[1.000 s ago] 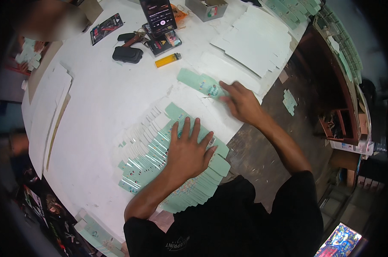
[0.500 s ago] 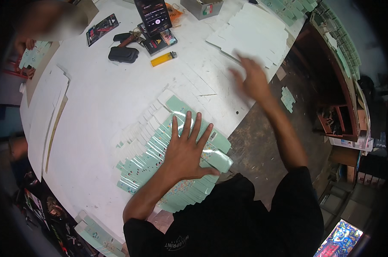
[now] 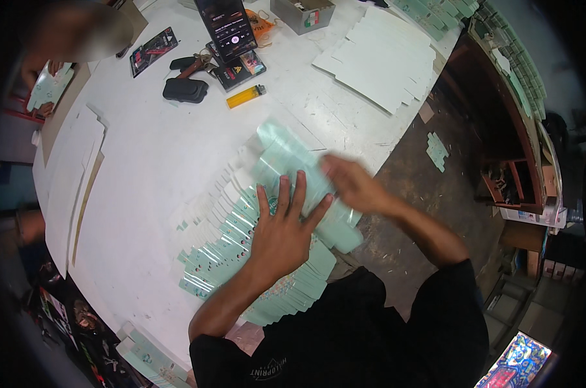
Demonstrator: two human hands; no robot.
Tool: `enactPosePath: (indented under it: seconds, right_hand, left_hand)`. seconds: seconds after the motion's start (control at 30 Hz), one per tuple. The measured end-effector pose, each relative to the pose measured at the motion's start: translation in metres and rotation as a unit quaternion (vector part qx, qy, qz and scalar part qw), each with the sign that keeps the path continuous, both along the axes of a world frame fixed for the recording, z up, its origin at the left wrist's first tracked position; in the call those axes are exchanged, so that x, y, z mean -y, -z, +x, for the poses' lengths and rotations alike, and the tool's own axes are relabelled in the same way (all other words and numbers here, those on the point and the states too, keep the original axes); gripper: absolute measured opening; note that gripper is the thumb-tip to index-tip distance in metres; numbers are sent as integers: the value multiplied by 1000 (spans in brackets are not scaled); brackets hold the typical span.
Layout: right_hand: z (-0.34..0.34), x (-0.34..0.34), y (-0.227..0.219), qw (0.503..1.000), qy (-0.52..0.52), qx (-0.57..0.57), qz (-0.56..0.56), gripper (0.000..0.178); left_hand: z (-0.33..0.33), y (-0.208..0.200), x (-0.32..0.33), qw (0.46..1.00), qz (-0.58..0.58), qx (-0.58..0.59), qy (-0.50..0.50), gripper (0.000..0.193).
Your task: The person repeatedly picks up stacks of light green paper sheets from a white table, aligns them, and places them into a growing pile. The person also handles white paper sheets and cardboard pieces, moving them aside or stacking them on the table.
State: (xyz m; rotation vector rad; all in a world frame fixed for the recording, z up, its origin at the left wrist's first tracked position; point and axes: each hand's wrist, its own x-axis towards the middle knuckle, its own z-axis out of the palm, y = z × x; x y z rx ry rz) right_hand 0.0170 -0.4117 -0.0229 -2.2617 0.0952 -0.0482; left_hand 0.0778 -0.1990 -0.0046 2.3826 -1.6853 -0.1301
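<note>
A fanned-out stack of flat light-green carton blanks [image 3: 218, 242] lies on the white table before me, its white tabs fanned toward the left. My left hand [image 3: 281, 236] rests on the stack with its fingers spread, touching the printed faces. At the upper right of the fan, my right hand [image 3: 354, 186] is closed on the edge of one carton blank [image 3: 286, 150], which is smeared by motion and passes above my left fingertips. Farther off to the right, a loose pile of white-faced blanks [image 3: 378, 61] lies by the table's edge.
Beyond the fan are a yellow lighter [image 3: 243, 97], a black case [image 3: 185, 90], a propped phone [image 3: 225, 29] and a grey box [image 3: 304, 16]. Large white sheets [image 3: 73, 174] lie at left. Another person's hand [image 3: 45, 108] holds a green blank. One blank [image 3: 437, 152] is on the floor.
My right hand has come down and left from near the white pile and now grips a green carton blank, which has shifted on top of the fan. My left hand stays almost in place.
</note>
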Motion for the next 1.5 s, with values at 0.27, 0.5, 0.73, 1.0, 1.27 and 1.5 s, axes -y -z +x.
enactPosePath:
  seconds: [0.27,0.5,0.73,1.0,1.27,1.5]
  right_hand:
    - [48,144,5,860,179,216,-426,45]
    - [20,72,16,982,31,128,-138,38]
    - [16,25,-22,994,83,-64,-4,28]
    - [34,44,-30,979,26,-196,-46,22]
    - [32,116,10,975,145,105,-129,30]
    - [29,65,3,912,30,137,-385,39]
  left_hand:
    - [12,5,-4,994,17,-96,45,83]
    - [13,-13,-4,986,21,-165,19,79]
    - [2,10,-4,998,-39,-47,-4,73]
    - [14,-3,-4,994,8,-103,45,88]
    - [7,-1,-1,985,21,-171,-13,64]
    - [5,8,-5,999,-18,-47,-4,68]
